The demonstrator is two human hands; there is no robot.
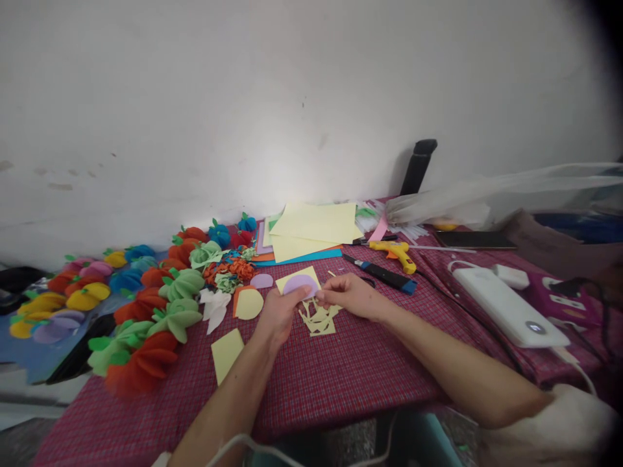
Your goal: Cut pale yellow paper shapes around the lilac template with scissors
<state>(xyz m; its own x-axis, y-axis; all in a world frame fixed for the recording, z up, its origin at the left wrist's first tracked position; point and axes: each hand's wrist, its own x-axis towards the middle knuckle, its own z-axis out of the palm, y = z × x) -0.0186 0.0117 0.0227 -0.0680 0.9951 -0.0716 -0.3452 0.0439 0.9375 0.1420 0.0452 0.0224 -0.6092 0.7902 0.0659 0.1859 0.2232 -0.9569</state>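
Over the middle of the table, my left hand (286, 310) grips a pale yellow paper square (310, 274) with a lilac paper disc (298, 283) lying on it, thumb on top. Closed in a pinch, my right hand (343, 292) is at the right edge of the same papers; what its fingertips hold is too small to make out. Just below are cut yellow scraps (321, 323). Left of my left hand lie a rounded yellow piece (250, 304) on orange paper and a lilac piece (261, 281).
Colourful paper pumpkins (180, 285) crowd the left side. Paper sheets (316, 224) are stacked behind my hands. A yellow glue gun (396, 253), a black-and-blue tool (384, 275), a white power bank (509, 308) and a purple power strip (559, 298) are at the right.
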